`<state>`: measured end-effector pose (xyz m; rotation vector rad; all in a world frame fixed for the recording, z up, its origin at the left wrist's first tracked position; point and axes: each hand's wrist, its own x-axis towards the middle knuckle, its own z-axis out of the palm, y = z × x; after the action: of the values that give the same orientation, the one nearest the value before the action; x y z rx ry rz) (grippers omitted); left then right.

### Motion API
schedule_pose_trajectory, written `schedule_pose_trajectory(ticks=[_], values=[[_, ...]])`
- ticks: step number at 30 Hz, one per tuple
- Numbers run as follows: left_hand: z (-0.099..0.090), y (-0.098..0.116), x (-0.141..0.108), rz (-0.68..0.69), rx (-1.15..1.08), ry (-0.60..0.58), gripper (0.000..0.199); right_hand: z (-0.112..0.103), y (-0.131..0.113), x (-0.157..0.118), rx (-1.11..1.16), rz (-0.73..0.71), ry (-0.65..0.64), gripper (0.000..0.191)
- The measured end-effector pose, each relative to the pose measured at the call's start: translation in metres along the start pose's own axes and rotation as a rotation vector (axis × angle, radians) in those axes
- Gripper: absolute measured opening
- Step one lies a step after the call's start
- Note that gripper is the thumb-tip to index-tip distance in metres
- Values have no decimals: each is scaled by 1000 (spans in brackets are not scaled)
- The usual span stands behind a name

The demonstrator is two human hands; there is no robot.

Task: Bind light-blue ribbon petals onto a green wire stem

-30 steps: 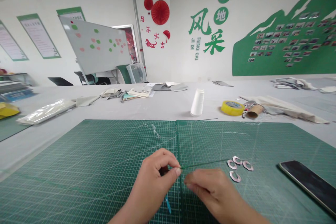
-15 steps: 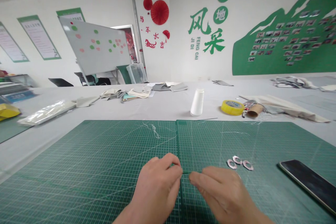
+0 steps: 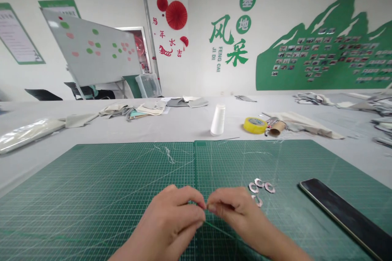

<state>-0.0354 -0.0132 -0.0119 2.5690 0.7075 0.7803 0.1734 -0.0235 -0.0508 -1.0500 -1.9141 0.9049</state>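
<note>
1. Brought closer together since the earlier frame, the left hand and right hand are clenched tip to tip, a thin green wire pinched between them.
2. That wire is angled down across a green cutting mat.
3. Four silvery rings are laid just beyond the right hand, a phone further out.

Hands: two, the left hand and the right hand. Green cutting mats: two, joined at a seam. Silver rings: four. Smartphone: one. White thread cone: one. Yellow tape roll: one. Cardboard tube: one. Whiteboard: one. Thin strand between the hands: apparently one, too fine to confirm.
</note>
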Motion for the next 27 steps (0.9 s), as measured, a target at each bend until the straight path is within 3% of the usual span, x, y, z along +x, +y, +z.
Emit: schedule_pose_trajectory(ticks=[4, 11, 15, 20, 27], values=[[-2, 2, 5, -145, -382, 46, 18, 7, 2, 2, 133, 34, -59, 38], [0, 0, 7, -504, -556, 86, 15, 19, -5, 0, 140, 24, -54, 29], [4, -4, 7, -553, -697, 65, 14, 22, -6, 0, 136, -14, -60, 29], [6, -9, 5, -640, -873, 47, 14, 10, -3, 10, 134, 13, -98, 30], [-4, -14, 4, -698, -913, 127, 19, 7, -2, 31, 105, -4, -138, 28]])
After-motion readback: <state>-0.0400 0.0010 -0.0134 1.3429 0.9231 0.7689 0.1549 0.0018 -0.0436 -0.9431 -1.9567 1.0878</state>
